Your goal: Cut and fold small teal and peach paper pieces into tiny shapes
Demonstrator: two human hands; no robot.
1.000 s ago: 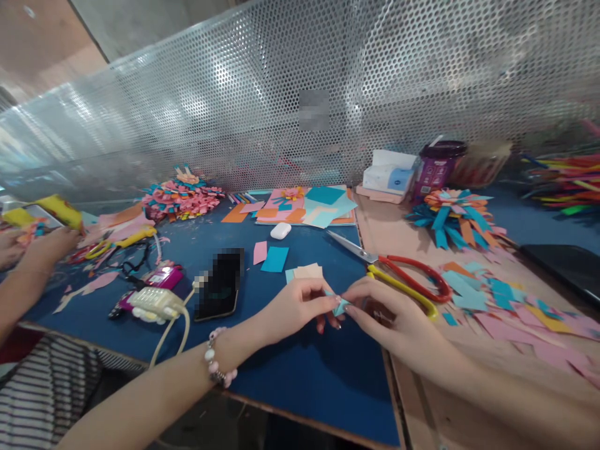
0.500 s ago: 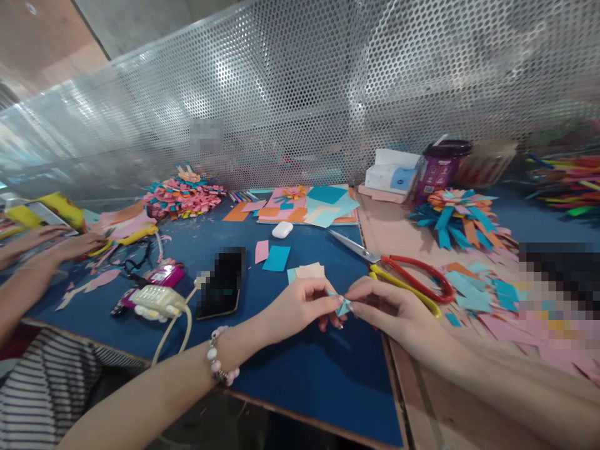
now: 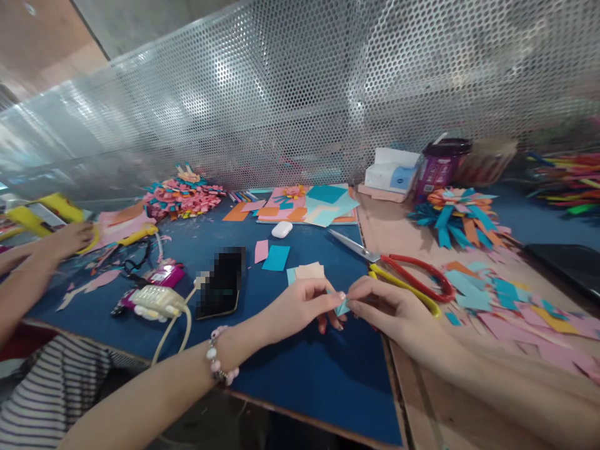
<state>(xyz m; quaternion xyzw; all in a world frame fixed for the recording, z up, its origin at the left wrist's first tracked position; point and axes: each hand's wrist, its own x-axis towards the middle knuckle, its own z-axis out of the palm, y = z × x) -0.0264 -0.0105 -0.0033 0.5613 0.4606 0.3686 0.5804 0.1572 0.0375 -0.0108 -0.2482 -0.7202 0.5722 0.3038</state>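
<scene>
A small folded light blue paper piece (image 3: pixel 342 306) is pinched between both my hands just above the blue table (image 3: pixel 300 369). My left hand (image 3: pixel 300 306), with a bead bracelet on its wrist, grips the paper's left side with closed fingers. My right hand (image 3: pixel 394 312) pinches its right side. Behind my fingers lie a few small cut paper rectangles (image 3: pixel 307 272) in peach and blue. Scissors (image 3: pixel 403 275) with red and yellow handles rest just beyond my right hand.
A phone (image 3: pixel 222 284), a white charger (image 3: pixel 154 300) and an earbud case (image 3: pixel 282 229) lie left of my hands. Paper flowers (image 3: pixel 180 197) (image 3: pixel 457 215), sheets (image 3: pixel 309 206), a tissue box (image 3: pixel 391 175), a purple cup (image 3: pixel 438 165). Another person's hands (image 3: pixel 56 240) work at far left. Paper scraps (image 3: pixel 506 300) cover the right.
My hands have stayed in place, working the small blue paper slightly between the fingertips. The other person's hands at far left have shifted.
</scene>
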